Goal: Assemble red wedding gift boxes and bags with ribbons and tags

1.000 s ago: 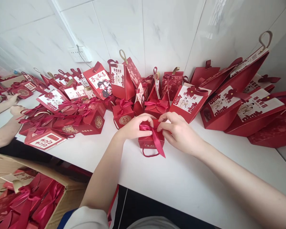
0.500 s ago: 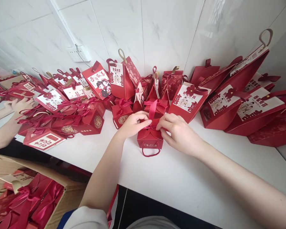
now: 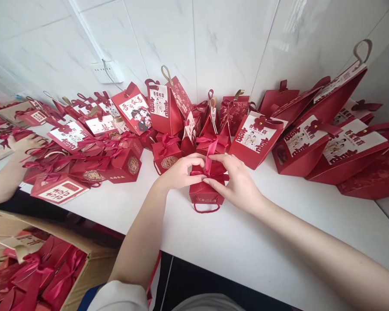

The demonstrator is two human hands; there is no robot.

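Observation:
A small red gift box (image 3: 205, 195) with a twisted cord handle stands on the white table in front of me. Across its top runs a red ribbon (image 3: 210, 156), partly crossed and with one length rising upright. My left hand (image 3: 183, 171) is closed at the box's left side, thumb and fingers pinching the ribbon near the middle. From the right, my right hand (image 3: 238, 180) also pinches ribbon at the centre, its thumb tip close to the left thumb. The fingers cover part of the box top.
Finished-looking red boxes with ribbons (image 3: 123, 166) crowd the left and back. Taller red boxes with printed cards (image 3: 353, 142) stand at right. A cardboard carton (image 3: 99, 263) of red boxes sits lower left. Another person's hand (image 3: 27, 144) holds a box at far left.
My right hand has moved left and inward to the ribbon's centre. The box has shifted slightly right. At far left the other person's hands have moved with a box.

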